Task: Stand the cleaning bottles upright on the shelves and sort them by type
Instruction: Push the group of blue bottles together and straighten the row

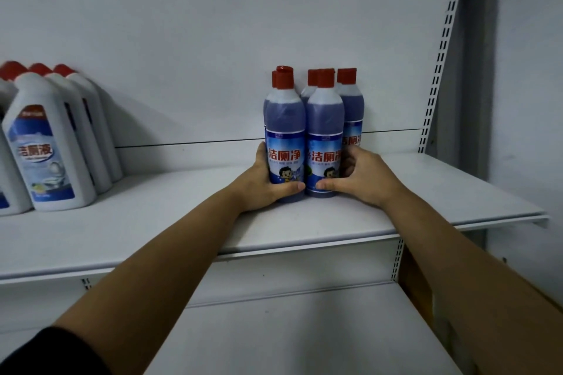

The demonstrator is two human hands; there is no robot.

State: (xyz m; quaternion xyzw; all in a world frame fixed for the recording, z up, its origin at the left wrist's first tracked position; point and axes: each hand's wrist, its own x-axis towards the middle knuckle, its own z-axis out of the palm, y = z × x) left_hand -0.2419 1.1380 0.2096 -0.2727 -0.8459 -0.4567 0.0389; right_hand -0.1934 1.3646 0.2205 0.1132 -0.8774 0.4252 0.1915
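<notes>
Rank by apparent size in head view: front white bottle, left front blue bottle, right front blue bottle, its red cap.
1. front white bottle, but it stands nearer the camera, so real size is unsure.
2. left front blue bottle and right front blue bottle: look alike, not ranked.
3. red cap.

Purple bottles with red caps; white bottles with blue labels.
</notes>
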